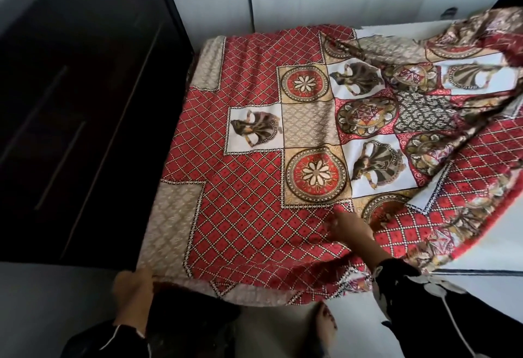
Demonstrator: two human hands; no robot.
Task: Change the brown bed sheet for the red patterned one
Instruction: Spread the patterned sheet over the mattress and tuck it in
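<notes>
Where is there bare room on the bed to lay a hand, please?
Bare mattress at the near right, past the lifted sheet; a thin strip at the far edge. Crowded by the right hand and left hand.

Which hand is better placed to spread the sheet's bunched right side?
Probably right: the right hand lies on the red patterned sheet beside the bunched part; the left hand is at the near-left corner.

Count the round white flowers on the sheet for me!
2 flowers on the sheet: the far flower and the near flower, both in its middle strip. The rumpled right side may hide more.
</notes>
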